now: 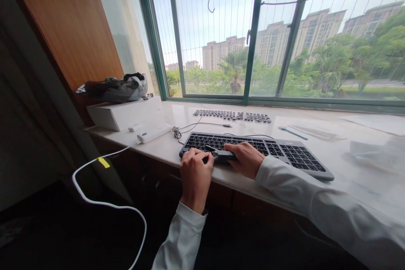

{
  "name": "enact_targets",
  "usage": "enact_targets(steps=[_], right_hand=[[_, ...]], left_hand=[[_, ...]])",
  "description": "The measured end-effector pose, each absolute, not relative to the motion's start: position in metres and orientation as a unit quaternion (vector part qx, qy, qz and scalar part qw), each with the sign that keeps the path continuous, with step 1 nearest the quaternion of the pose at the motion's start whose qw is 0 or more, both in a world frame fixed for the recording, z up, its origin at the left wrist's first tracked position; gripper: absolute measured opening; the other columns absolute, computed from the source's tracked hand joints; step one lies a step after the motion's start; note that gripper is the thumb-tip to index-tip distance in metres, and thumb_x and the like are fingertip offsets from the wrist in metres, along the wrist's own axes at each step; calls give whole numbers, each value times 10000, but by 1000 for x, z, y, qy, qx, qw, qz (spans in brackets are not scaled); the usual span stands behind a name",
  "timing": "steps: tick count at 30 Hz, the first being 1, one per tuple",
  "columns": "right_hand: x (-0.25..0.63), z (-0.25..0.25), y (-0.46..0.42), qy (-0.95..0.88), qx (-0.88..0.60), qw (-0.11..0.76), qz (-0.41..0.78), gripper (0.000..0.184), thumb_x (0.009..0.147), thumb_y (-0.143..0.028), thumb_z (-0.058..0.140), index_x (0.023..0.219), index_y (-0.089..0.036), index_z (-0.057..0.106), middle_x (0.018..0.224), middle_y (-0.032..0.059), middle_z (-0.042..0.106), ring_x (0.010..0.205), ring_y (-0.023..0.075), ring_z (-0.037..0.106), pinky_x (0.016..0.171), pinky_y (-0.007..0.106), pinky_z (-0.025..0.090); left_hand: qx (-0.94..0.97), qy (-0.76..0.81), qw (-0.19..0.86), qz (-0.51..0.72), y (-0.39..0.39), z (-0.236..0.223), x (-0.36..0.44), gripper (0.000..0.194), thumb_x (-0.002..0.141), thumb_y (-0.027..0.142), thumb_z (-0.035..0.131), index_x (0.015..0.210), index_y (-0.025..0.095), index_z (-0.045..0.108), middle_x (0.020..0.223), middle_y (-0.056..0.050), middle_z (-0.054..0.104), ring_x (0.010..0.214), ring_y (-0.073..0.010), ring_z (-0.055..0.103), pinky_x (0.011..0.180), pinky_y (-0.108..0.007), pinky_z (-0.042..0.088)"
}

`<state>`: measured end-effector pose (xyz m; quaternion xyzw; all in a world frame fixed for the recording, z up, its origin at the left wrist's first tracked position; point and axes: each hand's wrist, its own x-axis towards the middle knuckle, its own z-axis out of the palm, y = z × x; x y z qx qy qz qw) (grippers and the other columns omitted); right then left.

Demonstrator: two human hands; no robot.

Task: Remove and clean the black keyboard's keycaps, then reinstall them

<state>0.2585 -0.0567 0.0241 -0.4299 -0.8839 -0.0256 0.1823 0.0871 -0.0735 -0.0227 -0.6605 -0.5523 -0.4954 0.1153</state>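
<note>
Right hand [248, 158] clamped round dark tool [224, 155], low at keyboard's [276, 149] near edge; left hand [196, 173] right there at tool's tip, fingers drawn in (what they pinch, cannot tell). Keyboard on pale ledge [177, 112], dark keycaps [232, 115] rowed behind.

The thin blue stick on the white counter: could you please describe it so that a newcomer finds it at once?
Below the green-framed window runs a white counter. Look just beyond the right half of the grey keyboard, right of the rows of dark keys. The stick lies there, slim and distinctly blue.
</note>
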Motion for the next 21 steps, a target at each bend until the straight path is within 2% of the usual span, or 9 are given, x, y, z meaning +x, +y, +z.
enact_targets(steps=[5, 8, 11, 17, 21], right_hand=[[270, 31, -44, -850, -479, 221, -19, 182, 866, -241, 447, 745, -194, 575, 698, 22, 644, 621, 142, 547, 595, 237, 335], [284, 35, -37, -821, -531, 194, -78, 116, 825, -212, 499, 859, -191, 608, 734, 44, 672, 666, 176, 589, 621, 259, 342], [294, 35, -33, -811, -550, 163, -116, 173, 790, -193, 526, 944, -185, 605, 785, 69, 694, 712, 206, 624, 641, 275, 349], [290, 33, -37, -816, -544, 150, -124, 198, 786, -193, 526, 972, -196, 595, 878, 73, 716, 757, 217, 652, 624, 275, 347], [288, 34, -40, -821, -539, 147, -114, 210, 801, -207, 510, 988, -207, 604, 873, 61, 718, 753, 211, 659, 620, 272, 349]], left_hand=[[-667, -563, 86, -480, -75, -25, 83, 186, 864, 288, 558, 850, 206, 724, 845, -62, 625, 796, -212, 571, 724, -366, 477], [-688, -552, 73, -465, -76, -26, 74, 228, 886, 255, 516, 1011, 214, 702, 919, -63, 613, 836, -207, 577, 771, -360, 482], [-735, -525, 93, -419, -75, -23, 65, 323, 882, 204, 497, 1169, 251, 636, 969, -57, 593, 862, -206, 572, 813, -376, 468], [-775, -489, 118, -383, -71, -18, 58, 222, 878, 188, 490, 989, 245, 674, 971, -51, 587, 854, -194, 564, 819, -373, 435], [-783, -483, 120, -374, -72, -21, 55, 227, 886, 188, 477, 989, 244, 672, 994, -50, 586, 845, -185, 557, 834, -372, 426]])
